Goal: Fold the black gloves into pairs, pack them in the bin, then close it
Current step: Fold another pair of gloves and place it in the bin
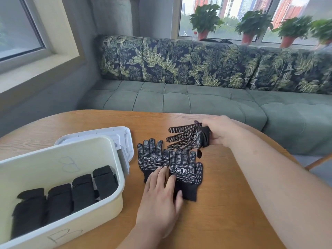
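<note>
Two black dotted gloves lie flat side by side on the wooden table (224,212): the left glove (150,156) and the right glove (187,174). My left hand (162,193) rests flat on their cuffs with straight fingers. Further back, my right hand (220,131) grips the cuff of a third black glove (185,137), whose fingers point left. The cream bin (109,203) stands open at the left and holds several folded black glove bundles (71,198) in a row.
The bin's white lid (122,139) lies behind the bin, partly under it. A green sofa (179,99) with leaf-print cushions runs behind the table. Potted plants (204,22) stand on the window sill. The table's curved edge is at the right.
</note>
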